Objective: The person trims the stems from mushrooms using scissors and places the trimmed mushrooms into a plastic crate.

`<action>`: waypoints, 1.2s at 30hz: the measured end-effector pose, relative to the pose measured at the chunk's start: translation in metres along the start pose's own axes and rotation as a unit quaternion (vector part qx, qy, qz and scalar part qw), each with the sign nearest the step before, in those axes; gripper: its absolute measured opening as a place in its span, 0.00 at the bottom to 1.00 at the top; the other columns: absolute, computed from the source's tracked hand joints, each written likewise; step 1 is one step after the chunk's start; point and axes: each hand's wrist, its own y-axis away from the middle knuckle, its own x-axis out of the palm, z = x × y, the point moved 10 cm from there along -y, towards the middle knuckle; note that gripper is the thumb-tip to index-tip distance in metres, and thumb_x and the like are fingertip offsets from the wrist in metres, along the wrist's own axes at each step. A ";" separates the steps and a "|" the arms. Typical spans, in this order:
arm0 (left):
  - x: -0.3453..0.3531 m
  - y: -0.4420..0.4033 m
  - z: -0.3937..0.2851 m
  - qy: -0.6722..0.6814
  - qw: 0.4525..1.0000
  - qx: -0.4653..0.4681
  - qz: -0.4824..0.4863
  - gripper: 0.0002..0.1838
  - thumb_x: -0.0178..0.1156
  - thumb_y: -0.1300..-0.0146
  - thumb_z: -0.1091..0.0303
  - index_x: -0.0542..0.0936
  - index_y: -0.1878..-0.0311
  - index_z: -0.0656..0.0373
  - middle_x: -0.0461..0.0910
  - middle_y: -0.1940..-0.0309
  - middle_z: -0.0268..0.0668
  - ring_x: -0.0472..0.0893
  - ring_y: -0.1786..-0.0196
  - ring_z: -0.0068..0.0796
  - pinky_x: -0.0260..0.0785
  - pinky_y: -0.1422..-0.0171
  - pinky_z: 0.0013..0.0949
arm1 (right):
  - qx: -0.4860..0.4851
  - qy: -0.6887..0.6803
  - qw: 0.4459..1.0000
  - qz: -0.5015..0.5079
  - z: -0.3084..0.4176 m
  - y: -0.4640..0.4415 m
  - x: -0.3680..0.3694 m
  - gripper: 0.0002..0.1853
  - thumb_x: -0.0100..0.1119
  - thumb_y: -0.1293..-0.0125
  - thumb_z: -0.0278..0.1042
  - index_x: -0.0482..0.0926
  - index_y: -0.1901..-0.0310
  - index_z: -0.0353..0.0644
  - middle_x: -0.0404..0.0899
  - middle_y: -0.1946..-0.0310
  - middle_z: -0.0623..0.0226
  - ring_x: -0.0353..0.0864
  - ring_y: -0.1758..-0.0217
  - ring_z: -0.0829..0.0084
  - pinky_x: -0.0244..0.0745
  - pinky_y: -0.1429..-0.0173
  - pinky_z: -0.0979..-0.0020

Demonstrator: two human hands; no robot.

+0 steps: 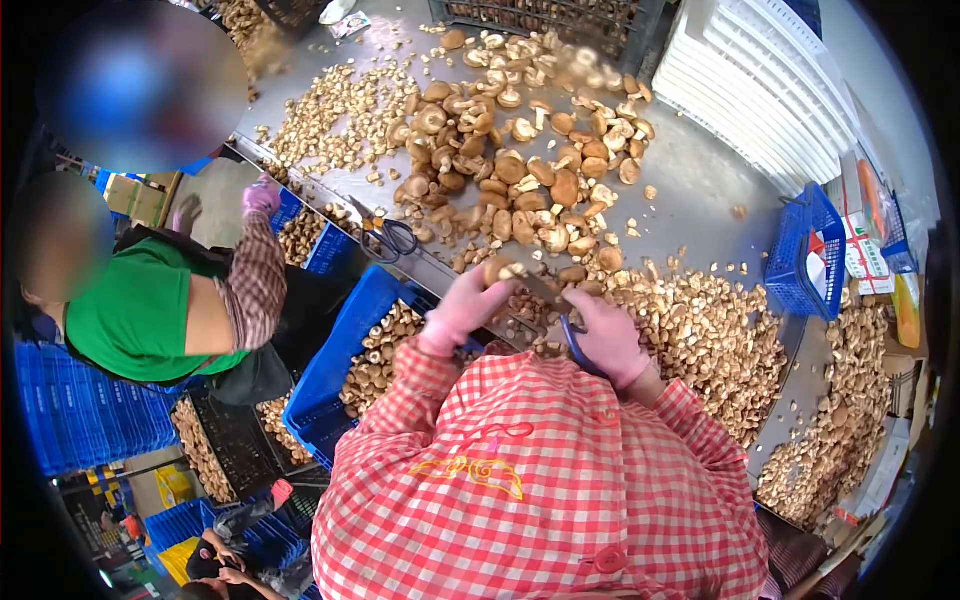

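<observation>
My left hand (465,308), in a pink glove, is closed on a mushroom (499,269) with a brown cap and pale stem. My right hand (610,338), gloved too, is closed round the blue handle of scissors (574,343). Their blades point toward the mushroom; whether they touch it I cannot tell. Beyond my hands lies a heap of whole brown mushrooms (565,187) on the metal table (690,160). A large pile of cut stems (705,350) spreads beside my right hand. Left of my left hand stands a blue crate (322,385) with mushrooms inside.
Another pair of scissors (390,240) lies near the table's left edge, below a scatter of small stem pieces (335,120). A blue basket (805,250) and stacked white crates (755,85) stand right. A co-worker in a green shirt (130,310) is at the left.
</observation>
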 end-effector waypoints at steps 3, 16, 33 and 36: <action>-0.046 0.036 -0.016 -0.222 0.974 -0.001 -0.053 0.19 0.62 0.37 0.55 0.80 0.47 0.55 0.83 0.68 0.37 0.83 0.67 0.32 0.74 0.62 0.34 | 0.029 -0.020 0.998 0.062 -0.003 0.003 0.010 0.26 0.67 0.41 0.52 0.76 0.45 0.49 0.83 0.56 0.56 0.85 0.57 0.57 0.78 0.59 0.63; -0.029 -0.017 -0.068 -0.458 0.864 0.175 -0.113 0.46 0.71 0.50 0.61 0.60 0.29 0.61 0.66 0.34 0.53 0.73 0.39 0.54 0.70 0.38 0.45 | -0.001 0.379 0.925 0.004 -0.027 -0.055 -0.026 0.27 0.67 0.44 0.47 0.74 0.45 0.46 0.77 0.65 0.57 0.80 0.60 0.58 0.73 0.58 0.59; -0.022 -0.066 -0.024 0.184 0.951 0.235 -0.078 0.18 0.53 0.33 0.63 0.73 0.42 0.57 0.78 0.48 0.39 0.79 0.49 0.35 0.71 0.40 0.46 | 0.032 0.035 0.997 -0.062 -0.022 -0.008 -0.028 0.33 0.73 0.49 0.53 0.75 0.43 0.50 0.81 0.59 0.54 0.83 0.58 0.53 0.77 0.56 0.60; -0.012 -0.065 -0.018 0.481 0.858 0.174 -0.054 0.16 0.48 0.30 0.61 0.74 0.43 0.56 0.80 0.50 0.40 0.80 0.50 0.37 0.72 0.41 0.47 | 0.002 0.001 0.997 -0.072 -0.006 -0.006 -0.019 0.33 0.75 0.50 0.52 0.75 0.42 0.51 0.82 0.58 0.54 0.83 0.58 0.53 0.78 0.57 0.61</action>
